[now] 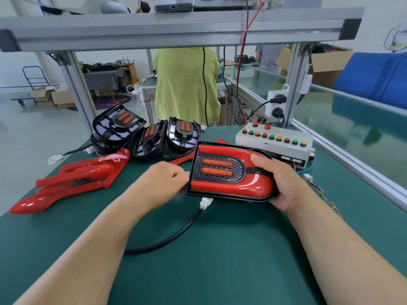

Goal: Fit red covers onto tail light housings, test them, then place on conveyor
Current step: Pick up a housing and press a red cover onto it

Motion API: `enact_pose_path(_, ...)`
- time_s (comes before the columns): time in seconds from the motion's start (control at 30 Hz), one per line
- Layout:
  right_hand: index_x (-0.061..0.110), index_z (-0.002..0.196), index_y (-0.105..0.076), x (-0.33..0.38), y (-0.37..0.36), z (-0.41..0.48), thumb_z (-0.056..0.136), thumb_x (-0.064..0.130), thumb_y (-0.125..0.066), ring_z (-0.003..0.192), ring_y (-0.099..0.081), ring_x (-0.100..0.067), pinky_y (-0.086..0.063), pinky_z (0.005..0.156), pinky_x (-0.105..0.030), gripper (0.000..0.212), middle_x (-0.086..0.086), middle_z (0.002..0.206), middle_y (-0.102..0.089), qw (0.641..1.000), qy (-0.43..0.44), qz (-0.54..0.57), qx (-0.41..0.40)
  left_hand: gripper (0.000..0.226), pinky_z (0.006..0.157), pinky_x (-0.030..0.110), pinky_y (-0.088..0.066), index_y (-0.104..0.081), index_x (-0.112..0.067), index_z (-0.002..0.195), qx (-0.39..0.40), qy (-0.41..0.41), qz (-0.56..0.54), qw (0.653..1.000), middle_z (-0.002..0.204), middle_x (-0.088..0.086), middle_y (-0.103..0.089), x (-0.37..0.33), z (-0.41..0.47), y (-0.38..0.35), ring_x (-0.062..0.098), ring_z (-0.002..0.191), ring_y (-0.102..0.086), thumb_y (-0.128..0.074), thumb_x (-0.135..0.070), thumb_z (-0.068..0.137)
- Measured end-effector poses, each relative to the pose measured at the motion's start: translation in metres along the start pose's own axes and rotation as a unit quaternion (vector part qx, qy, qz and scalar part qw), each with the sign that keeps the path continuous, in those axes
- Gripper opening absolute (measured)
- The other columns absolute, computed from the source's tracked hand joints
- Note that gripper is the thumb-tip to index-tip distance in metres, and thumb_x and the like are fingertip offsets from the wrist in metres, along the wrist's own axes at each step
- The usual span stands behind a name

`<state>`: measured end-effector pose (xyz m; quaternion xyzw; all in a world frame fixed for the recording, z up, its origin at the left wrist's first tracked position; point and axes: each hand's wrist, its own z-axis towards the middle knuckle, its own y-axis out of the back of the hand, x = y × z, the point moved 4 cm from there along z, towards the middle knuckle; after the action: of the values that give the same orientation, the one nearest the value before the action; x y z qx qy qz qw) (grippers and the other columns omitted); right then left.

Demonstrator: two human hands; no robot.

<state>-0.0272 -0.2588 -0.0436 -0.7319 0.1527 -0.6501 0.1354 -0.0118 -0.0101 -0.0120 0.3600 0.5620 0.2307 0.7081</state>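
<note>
A tail light [229, 172] with its glossy red cover on a black housing is held above the green mat, between both hands. My right hand [284, 183] grips its rounded right end, thumb on top of the cover. My left hand [167, 181] pinches the flat left edge with curled fingers. A black cable with a white connector [206, 203] hangs from the housing's underside onto the mat. Three uncovered black housings [149, 137] stand at the back of the mat. Loose red covers [72, 179] lie at the left.
A white test box [275, 142] with red, green and yellow buttons sits at the back right, with loose thin wires [319, 188] beside it. The conveyor belt [352, 122] runs along the right behind an aluminium rail. A person in a yellow-green top stands beyond the bench.
</note>
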Motion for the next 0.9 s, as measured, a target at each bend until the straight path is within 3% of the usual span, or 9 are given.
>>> enact_pose_path(0.07, 0.007, 0.121, -0.066, 0.000, 0.001, 0.001, 0.071, 0.023, -0.073, 0.087, -0.072, -0.033, -0.063, 0.073, -0.043, 0.054, -0.021, 0.112, -0.072, 1.000, -0.001, -0.001, -0.005, 0.038, 0.052, 0.024, -0.037, -0.063, -0.018, 0.055, 0.063, 0.020, 0.000, 0.998, 0.053, -0.007, -0.063, 0.002, -0.001, -0.003, 0.009, 0.048, -0.044, -0.053, -0.028, 0.091)
enact_pose_path(0.17, 0.009, 0.117, -0.069, 0.001, 0.002, 0.002, 0.071, 0.024, -0.073, 0.087, -0.072, -0.032, -0.062, 0.076, -0.044, 0.049, -0.019, 0.110, -0.073, 1.000, -0.003, 0.014, -0.006, 0.025, 0.064, 0.030, -0.042, -0.072, -0.015, 0.071, 0.090, 0.025, -0.025, 0.995, 0.067, -0.003, -0.071, 0.008, -0.001, -0.003, 0.009, 0.058, -0.051, -0.060, -0.026, 0.090)
enact_pose_path(0.2, 0.010, 0.112, -0.071, 0.001, 0.001, 0.003, 0.071, 0.024, -0.073, 0.085, -0.073, -0.031, -0.063, 0.074, -0.043, 0.044, -0.019, 0.108, -0.074, 1.000, -0.003, 0.020, -0.003, 0.022, 0.065, 0.030, -0.043, -0.072, -0.016, 0.075, 0.109, 0.022, -0.021, 0.994, 0.070, -0.003, -0.072, 0.008, -0.002, -0.006, 0.009, 0.060, -0.052, -0.066, -0.033, 0.086)
enact_pose_path(0.33, 0.015, 0.089, -0.081, 0.001, 0.003, 0.003, 0.071, 0.025, -0.074, 0.081, -0.075, -0.030, -0.063, 0.068, -0.043, 0.021, -0.018, 0.104, -0.075, 0.999, -0.007, 0.038, 0.011, 0.046, 0.060, 0.023, -0.040, -0.069, -0.027, 0.074, 0.193, 0.006, 0.014, 0.981, 0.062, -0.016, -0.062, 0.001, -0.009, -0.030, 0.003, 0.057, -0.050, -0.075, -0.068, 0.055)
enact_pose_path(0.4, 0.017, 0.087, -0.081, 0.001, 0.004, 0.004, 0.071, 0.026, -0.074, 0.084, -0.075, -0.031, -0.062, 0.072, -0.045, 0.020, -0.017, 0.106, -0.075, 0.999, -0.006, 0.044, 0.013, 0.047, 0.055, 0.016, -0.038, -0.066, -0.034, 0.074, 0.185, -0.009, 0.063, 0.981, 0.060, -0.022, -0.060, 0.001, -0.009, -0.034, -0.002, 0.053, -0.050, -0.078, -0.069, 0.045)
enact_pose_path(0.57, 0.019, 0.083, -0.082, 0.001, 0.002, 0.002, 0.073, 0.026, -0.073, 0.084, -0.075, -0.031, -0.062, 0.071, -0.045, 0.016, -0.017, 0.104, -0.075, 0.999, -0.010, 0.041, 0.027, 0.018, 0.059, 0.021, -0.041, -0.067, -0.026, 0.072, 0.194, -0.009, 0.081, 0.978, 0.059, -0.018, -0.060, 0.002, -0.007, -0.028, 0.001, 0.056, -0.053, -0.081, -0.036, 0.068)
enact_pose_path(0.63, 0.016, 0.090, -0.081, 0.001, 0.003, 0.001, 0.072, 0.026, -0.074, 0.083, -0.075, -0.030, -0.062, 0.069, -0.043, 0.022, -0.016, 0.102, -0.076, 0.999, -0.018, 0.030, 0.032, 0.012, 0.061, 0.026, -0.047, -0.065, -0.018, 0.075, 0.183, 0.004, 0.014, 0.983, 0.064, -0.007, -0.065, 0.006, -0.006, -0.014, 0.009, 0.060, -0.057, -0.077, -0.021, 0.074)
enact_pose_path(0.73, 0.013, 0.103, -0.073, 0.000, 0.002, 0.000, 0.071, 0.026, -0.074, 0.082, -0.075, -0.030, -0.062, 0.068, -0.041, 0.034, -0.017, 0.104, -0.075, 0.998, -0.029, 0.014, 0.047, 0.014, 0.046, 0.022, -0.045, -0.061, -0.009, 0.092, 0.117, 0.047, -0.171, 0.977, 0.068, 0.007, -0.066, 0.022, -0.003, 0.016, 0.011, 0.052, -0.056, -0.064, 0.004, 0.087)
enact_pose_path(0.9, 0.008, 0.113, -0.070, -0.004, -0.006, -0.003, 0.072, 0.020, -0.074, 0.086, -0.074, -0.031, -0.062, 0.071, -0.041, 0.044, -0.021, 0.108, -0.073, 0.995, -0.034, -0.042, 0.084, 0.024, 0.040, 0.015, -0.028, -0.059, -0.024, 0.118, 0.003, 0.063, -0.272, 0.960, 0.067, -0.004, -0.059, 0.040, 0.008, 0.033, 0.003, 0.045, -0.035, -0.053, -0.011, 0.099)
